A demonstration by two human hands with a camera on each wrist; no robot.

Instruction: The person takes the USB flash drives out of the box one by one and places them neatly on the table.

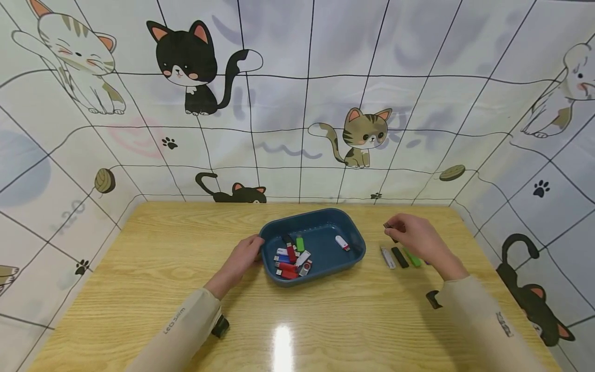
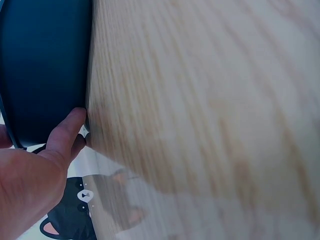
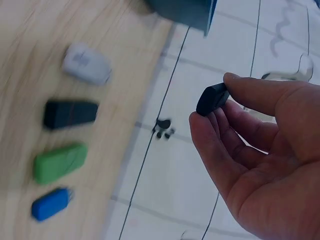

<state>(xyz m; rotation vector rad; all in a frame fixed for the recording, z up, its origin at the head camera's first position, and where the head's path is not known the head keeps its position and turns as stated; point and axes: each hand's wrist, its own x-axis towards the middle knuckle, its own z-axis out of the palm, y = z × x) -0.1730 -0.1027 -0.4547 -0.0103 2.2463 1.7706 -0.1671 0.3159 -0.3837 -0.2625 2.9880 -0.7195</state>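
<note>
My right hand (image 1: 416, 237) is raised over the table at the right, pinching a black USB stick (image 3: 212, 99) between thumb and fingers. Near it lies a row of USB sticks: a silver-white one (image 1: 388, 257), a black one (image 1: 400, 257), a green one (image 1: 412, 257) and a blue one (image 3: 50, 204). At the left end of the dark blue plastic bin (image 1: 316, 274), my left hand (image 1: 241, 256) grips the rim, with fingers against the outer wall. Inside the bin, several red, blue, green and white USB sticks are heaped at the left; a white-and-red one (image 1: 342, 243) lies apart at the right.
The light wooden table (image 1: 153, 268) ends at the back and sides against a hanging cloth (image 1: 288, 103) printed with cats and grid lines. A dark band shows at each sleeve (image 1: 474, 310).
</note>
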